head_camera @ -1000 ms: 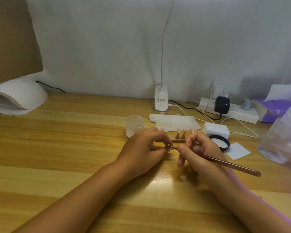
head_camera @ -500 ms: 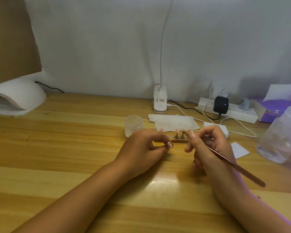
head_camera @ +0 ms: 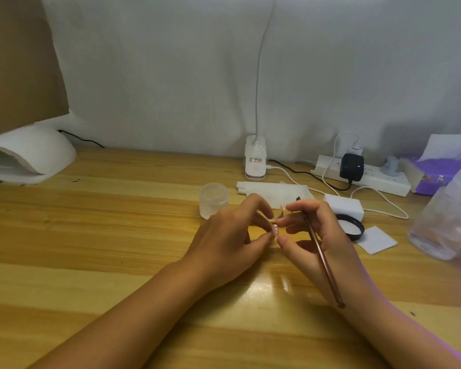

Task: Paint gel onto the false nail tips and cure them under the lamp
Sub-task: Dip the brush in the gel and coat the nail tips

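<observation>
**Gel application under way; curing not yet begun**

*Stage of work.* By my reading, the job stands in the painting step. The gel jar sits uncapped just beyond the left hand, and its black lid lies behind the right hand. The curing lamp rests at the far left of the table, well apart from both hands. No tip shows at its mouth, so curing appears to be all still to do. How many tips already carry gel cannot be told at this size.

*Pose of the hands.* The left hand lies low over the table with its fingers curled. Its thumb and forefinger appear to pinch a small pink nail tip near the midline. A second pink tip shows just behind it, beside the right forefinger, and whatever holds it is mostly hidden. The right hand grips the brush as one holds a pen. The handle slants back over the wrist and the dark bristle end rises past the knuckles, clear of the pinched tip. The lower right fingertips nearly meet the left thumb.
</observation>
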{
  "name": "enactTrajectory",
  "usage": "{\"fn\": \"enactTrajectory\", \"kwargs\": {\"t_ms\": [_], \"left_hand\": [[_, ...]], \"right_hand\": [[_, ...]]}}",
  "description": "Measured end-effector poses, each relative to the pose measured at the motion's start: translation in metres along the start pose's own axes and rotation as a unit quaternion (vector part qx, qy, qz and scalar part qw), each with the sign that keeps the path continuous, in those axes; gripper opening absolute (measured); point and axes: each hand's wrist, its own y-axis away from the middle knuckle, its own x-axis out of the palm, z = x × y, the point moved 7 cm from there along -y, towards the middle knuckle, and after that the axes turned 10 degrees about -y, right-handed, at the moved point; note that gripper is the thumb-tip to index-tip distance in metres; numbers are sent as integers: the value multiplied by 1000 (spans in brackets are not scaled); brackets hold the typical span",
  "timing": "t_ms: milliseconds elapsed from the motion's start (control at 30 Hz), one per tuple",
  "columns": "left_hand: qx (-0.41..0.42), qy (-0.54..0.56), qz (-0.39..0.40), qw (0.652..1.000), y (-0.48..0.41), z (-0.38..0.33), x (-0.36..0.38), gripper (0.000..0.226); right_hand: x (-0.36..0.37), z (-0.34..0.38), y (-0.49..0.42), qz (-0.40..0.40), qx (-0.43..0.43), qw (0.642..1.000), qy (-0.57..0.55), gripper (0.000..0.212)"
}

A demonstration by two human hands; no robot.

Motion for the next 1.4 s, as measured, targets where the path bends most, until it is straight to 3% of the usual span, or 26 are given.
{"fn": "enactTrajectory", "kwargs": {"t_ms": [267, 733, 967, 1200, 1400], "left_hand": [[30, -66, -10, 997, 2, -9, 0, 43], [48, -59, -31, 997, 3, -14, -5, 36], [-42, -74, -72, 994, 3, 2, -11, 29], [-141, -86, 46, 985, -4, 27, 10, 54], [-115, -83, 42, 989, -4, 24, 8, 27]], "right_hand": [[1, -5, -2, 17, 16, 1000, -11, 45], [-1, -2, -1, 3, 17, 999, -29, 40], [-9, 1, -2, -40, 9, 999, -32, 39], [-8, -2, -1, -32, 24, 999, -33, 40], [-5, -1, 1, -27, 16, 999, -5, 42]]}}
